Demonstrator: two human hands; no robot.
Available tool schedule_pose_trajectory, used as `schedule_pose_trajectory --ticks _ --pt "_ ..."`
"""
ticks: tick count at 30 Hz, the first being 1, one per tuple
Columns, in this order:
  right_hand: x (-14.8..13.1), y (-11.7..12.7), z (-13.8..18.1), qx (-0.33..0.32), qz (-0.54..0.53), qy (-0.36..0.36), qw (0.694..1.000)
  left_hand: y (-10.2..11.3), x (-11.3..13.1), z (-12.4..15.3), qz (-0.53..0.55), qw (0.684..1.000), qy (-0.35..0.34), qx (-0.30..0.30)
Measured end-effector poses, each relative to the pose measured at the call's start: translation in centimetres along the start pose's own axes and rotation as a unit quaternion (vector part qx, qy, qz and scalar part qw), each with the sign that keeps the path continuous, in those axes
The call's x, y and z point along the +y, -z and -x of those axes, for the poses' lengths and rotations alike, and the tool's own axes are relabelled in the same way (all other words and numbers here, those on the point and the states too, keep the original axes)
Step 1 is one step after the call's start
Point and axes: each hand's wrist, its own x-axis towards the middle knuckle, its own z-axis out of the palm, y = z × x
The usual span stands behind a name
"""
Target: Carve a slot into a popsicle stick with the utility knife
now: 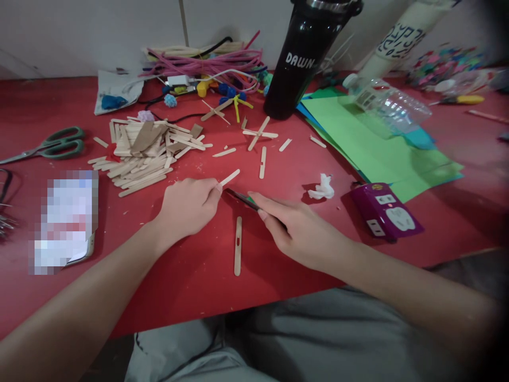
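My left hand is closed on a wooden craft stick and pins it to the red table; the stick's far end pokes out up and to the right. My right hand grips a thin green-handled cutter whose dark blade points left at the stick just beside my left fingertips. Another stick with a small notch lies on the table between my two hands. Beyond my left hand sits a heap of craft sticks.
Green scissors lie far left, a phone near left. A black tumbler, a clear bottle on green paper, a purple power strip, a tissue wad, crossed sticks and pink cords stand behind.
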Motion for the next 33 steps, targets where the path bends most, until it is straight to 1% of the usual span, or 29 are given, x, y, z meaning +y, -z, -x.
schedule_pose_trajectory --ticks 6,16,24,33 --pt "0.31 0.13 0.06 0.033 -0.056 -0.022 0.998 0.09 -0.17 0.09 0.014 1.000 -0.003 -0.003" --pt "0.21 0.07 -0.18 0.038 -0.091 -0.023 0.995 0.06 -0.10 -0.03 0.009 1.000 0.004 -0.003" --pt "0.18 -0.02 -0.21 0.047 -0.086 -0.026 0.995 0.05 -0.19 0.04 0.006 1.000 -0.003 0.005" --pt "0.13 0.02 -0.30 0.041 -0.076 -0.025 0.996 -0.08 0.03 -0.05 -0.005 1.000 -0.002 0.007"
